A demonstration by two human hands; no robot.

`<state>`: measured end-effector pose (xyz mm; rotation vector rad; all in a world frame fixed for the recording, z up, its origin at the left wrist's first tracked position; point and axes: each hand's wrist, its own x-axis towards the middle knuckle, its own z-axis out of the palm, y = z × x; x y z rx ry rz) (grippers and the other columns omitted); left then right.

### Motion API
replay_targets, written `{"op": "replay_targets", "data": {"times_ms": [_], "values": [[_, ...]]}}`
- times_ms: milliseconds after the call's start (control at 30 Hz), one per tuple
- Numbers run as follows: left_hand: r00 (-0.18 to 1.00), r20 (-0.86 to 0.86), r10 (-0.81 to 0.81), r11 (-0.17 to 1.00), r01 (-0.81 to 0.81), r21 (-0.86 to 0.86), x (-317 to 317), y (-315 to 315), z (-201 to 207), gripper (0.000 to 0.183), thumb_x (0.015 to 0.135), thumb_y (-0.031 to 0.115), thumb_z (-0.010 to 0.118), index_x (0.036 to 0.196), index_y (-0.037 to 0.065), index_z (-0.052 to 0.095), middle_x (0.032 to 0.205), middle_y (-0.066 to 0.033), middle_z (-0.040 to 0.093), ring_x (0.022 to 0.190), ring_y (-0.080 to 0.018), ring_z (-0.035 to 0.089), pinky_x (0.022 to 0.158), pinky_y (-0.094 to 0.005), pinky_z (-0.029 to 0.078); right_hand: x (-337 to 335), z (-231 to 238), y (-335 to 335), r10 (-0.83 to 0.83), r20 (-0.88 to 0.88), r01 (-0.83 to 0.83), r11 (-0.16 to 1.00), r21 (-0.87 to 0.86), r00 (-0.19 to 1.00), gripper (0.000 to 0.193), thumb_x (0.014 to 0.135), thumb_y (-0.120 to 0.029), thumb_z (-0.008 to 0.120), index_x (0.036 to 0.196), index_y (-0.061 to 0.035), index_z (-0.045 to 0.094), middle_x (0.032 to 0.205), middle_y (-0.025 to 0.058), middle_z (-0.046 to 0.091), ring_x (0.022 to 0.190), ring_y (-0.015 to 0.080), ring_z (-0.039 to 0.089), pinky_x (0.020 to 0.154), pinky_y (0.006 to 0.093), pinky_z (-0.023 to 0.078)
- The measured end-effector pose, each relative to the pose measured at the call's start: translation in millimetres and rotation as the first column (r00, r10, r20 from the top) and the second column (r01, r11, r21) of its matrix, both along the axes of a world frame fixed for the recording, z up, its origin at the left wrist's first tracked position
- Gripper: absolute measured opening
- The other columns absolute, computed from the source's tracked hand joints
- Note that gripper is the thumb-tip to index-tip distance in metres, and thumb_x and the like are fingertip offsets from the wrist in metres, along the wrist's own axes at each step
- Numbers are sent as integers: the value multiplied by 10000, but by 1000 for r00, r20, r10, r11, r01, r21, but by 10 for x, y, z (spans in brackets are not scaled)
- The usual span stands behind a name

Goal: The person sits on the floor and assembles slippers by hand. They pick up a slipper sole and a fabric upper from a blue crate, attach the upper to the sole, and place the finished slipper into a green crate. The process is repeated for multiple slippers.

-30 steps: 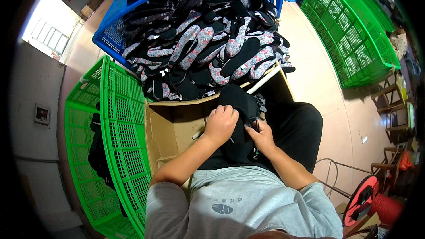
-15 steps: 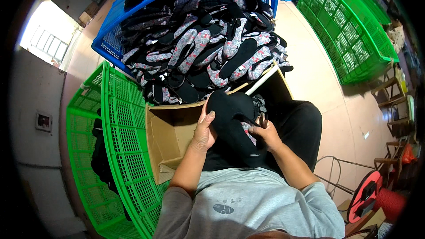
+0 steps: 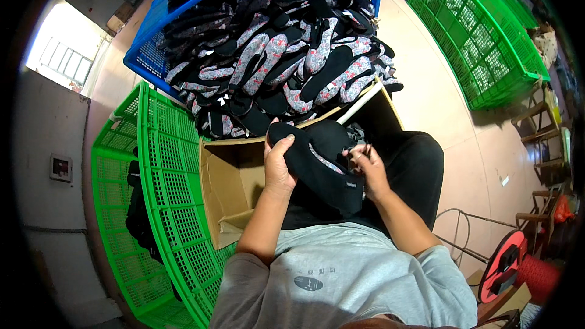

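On my lap, a black cloth slipper (image 3: 323, 176) lies tilted, a strip of floral lining showing in its opening and a small label on its near edge. My left hand (image 3: 280, 161) grips the slipper's left end, thumb on top and fingers beneath. At the slipper's right side, my right hand (image 3: 370, 170) is closed with thumb and fingers pinched together. What that pinch holds is too small and dark to make out. Beyond both hands, a large heap of similar black and floral slippers (image 3: 262, 61) fills a blue crate (image 3: 143, 55).
An opened cardboard box (image 3: 213, 192) stands just left of my lap, and a white tube (image 3: 359, 109) lies across its far side. Green baskets (image 3: 177, 207) border the left. Another green crate (image 3: 475, 42) is at far right. A red-rimmed reel (image 3: 503, 268) is near my right elbow.
The slipper has turned in my hands, so its labelled edge and opening now face up. My right hand has shifted from over the opening to the slipper's right edge.
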<state>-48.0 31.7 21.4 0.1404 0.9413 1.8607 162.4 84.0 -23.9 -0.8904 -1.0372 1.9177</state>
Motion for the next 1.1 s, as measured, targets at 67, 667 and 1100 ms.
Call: {"op": "replay_targets", "data": {"times_ms": [67, 667, 1100], "values": [[998, -8, 55, 997, -55, -58, -41, 2, -28, 654, 809, -16, 611, 1417, 116, 409, 1134, -106, 577, 1008, -255, 604, 923, -421, 525, 77, 113, 50, 58, -60, -56, 998, 32, 996, 200, 960, -257, 592, 1089, -106, 570, 1119, 60, 654, 778, 39, 519, 671, 178, 410], [971, -234, 42, 945, -114, -305, -12, -53, -278, 364, 896, 202, 685, 1195, 125, 492, 1147, -80, 560, 1058, -180, 533, 913, -327, 451, 131, -77, 209, -193, -1, 184, 939, -292, 981, 159, 919, -173, 665, 1024, -54, 662, 895, 31, 648, 798, 133, 618, 732, 275, 514], [966, -238, 100, 954, -161, -252, 19, -117, -202, 374, 841, 51, 698, 1145, 101, 487, 994, -84, 574, 860, -160, 586, 758, -286, 507, 88, -310, 166, -201, 19, 190, 888, -418, 979, 132, 924, -144, 654, 1018, -51, 641, 874, 16, 643, 758, 117, 613, 680, 268, 522]]}}
